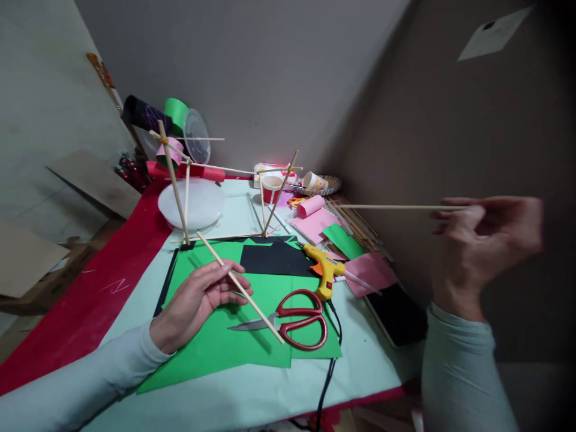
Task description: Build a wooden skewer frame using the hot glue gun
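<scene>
Nearest, on the green paper (225, 345), the left hand (198, 303) rests palm down with its fingers closed lightly over a thin stick (240, 288) that slants from the frame's foot to the red scissors (299, 318). At near right the right hand (481, 243), raised off the table (252, 396), pinches a second stick (396, 207) by one end; it reaches level toward the left, its far tip over the pink roll (311, 206).

Both sticks are pale, straight, round wooden skewers, very slender. The held one is long and gripped only at its end, so I judge a small turn of the wrist could swing the free tip into the stick frame (180, 180) or the cups (272, 187) and knock them over. The pinned stick could roll out from under the fingers, since it lies on smooth paper.

Beyond the scissors lies a yellow glue gun (324, 267) on black paper (272, 259), its cord running off the near edge; a snag there could drag it. Farther back stand a white bowl (191, 204) and spare sticks (355, 228)
</scene>
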The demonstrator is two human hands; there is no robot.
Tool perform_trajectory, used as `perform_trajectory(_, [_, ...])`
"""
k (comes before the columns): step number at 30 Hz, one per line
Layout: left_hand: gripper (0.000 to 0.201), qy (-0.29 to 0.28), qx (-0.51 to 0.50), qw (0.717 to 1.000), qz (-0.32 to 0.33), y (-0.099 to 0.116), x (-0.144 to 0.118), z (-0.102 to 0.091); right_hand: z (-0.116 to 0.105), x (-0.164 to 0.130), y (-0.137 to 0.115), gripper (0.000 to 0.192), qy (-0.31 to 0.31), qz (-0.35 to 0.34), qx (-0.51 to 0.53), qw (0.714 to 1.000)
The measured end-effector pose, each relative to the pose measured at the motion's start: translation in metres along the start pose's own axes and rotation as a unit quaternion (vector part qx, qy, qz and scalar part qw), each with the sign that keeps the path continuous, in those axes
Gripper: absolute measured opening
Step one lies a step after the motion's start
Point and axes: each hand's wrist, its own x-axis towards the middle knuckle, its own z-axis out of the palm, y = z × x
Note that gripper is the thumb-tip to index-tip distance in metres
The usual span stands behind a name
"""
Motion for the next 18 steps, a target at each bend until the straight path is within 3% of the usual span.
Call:
perform_trajectory(3, [0.021, 0.012, -0.003, 1.000, -0.003, -0.002, 0.003, -0.002, 0.007, -0.002, -0.021, 0.013, 0.055, 0.014, 0.080, 0.995])
perform_trajectory(6, [0.021, 0.018, -0.003, 1.000, -0.003, -0.001, 0.003, -0.002, 0.020, -0.009, -0.038, 0.014, 0.027, 0.170, 0.264, 0.949])
perform_trajectory(10, [0.028, 0.022, 0.002, 1.000, 0.002, 0.002, 0.001, 0.001, 0.046, -0.032, -0.043, 0.009, -0.075, 0.329, 0.373, 0.864])
perform_trajectory(14, [0.034, 0.010, 0.005, 1.000, -0.010, 0.002, -0.001, 0.004, 0.065, -0.063, -0.047, 0.028, -0.200, 0.408, 0.394, 0.799])
perform_trajectory(18, [0.029, -0.022, 0.014, 1.000, -0.017, 0.000, -0.006, 0.010, 0.069, -0.086, -0.061, 0.036, -0.285, 0.445, 0.405, 0.746])
